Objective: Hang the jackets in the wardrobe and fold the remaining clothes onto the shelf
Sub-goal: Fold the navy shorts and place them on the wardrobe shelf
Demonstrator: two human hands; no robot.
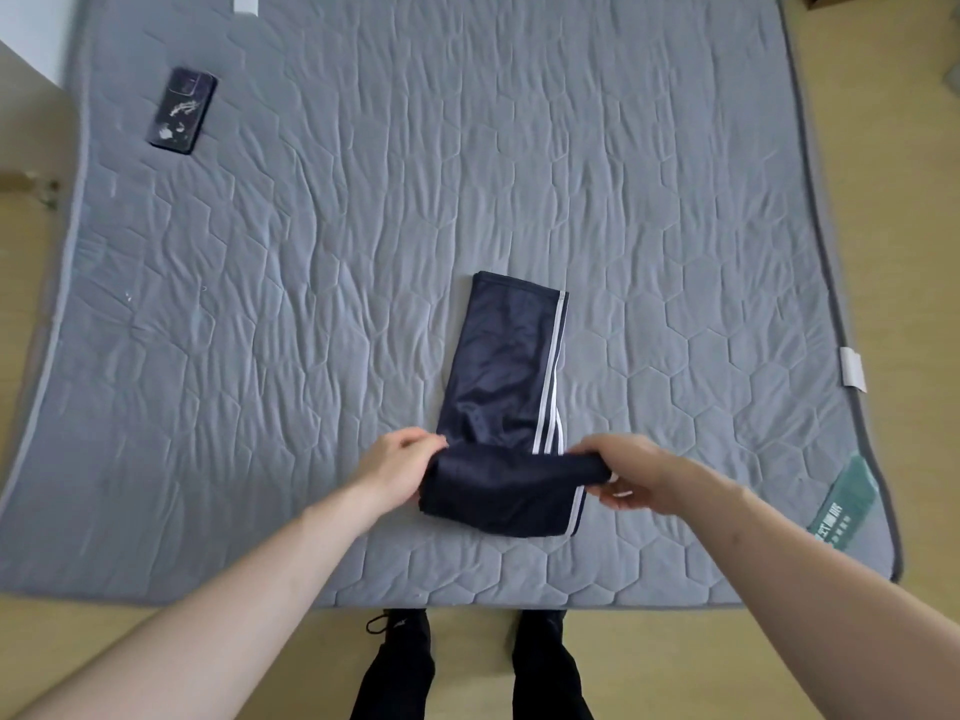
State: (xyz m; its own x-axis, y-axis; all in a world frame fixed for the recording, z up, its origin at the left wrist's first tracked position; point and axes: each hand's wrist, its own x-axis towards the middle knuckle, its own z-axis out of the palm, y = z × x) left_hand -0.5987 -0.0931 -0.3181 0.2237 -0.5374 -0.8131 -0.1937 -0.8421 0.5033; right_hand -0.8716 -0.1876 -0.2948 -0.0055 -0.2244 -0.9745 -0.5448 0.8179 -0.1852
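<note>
Trousers (501, 376), dark navy with white side stripes, lie on the grey quilted mattress (363, 226) near its front edge, and I see their near end doubled over into a fold. My left hand (397, 467) pinches the fold's left corner, its fingers (421, 438) curled onto the cloth. My right hand (631, 478) grips the right corner, thumb underneath. A dark phone (183, 110) rests far off at the mattress's left rear. A green label (844, 504) sits on the right front corner. My shoes (400, 628) stand on the wooden floor (909, 200).
</note>
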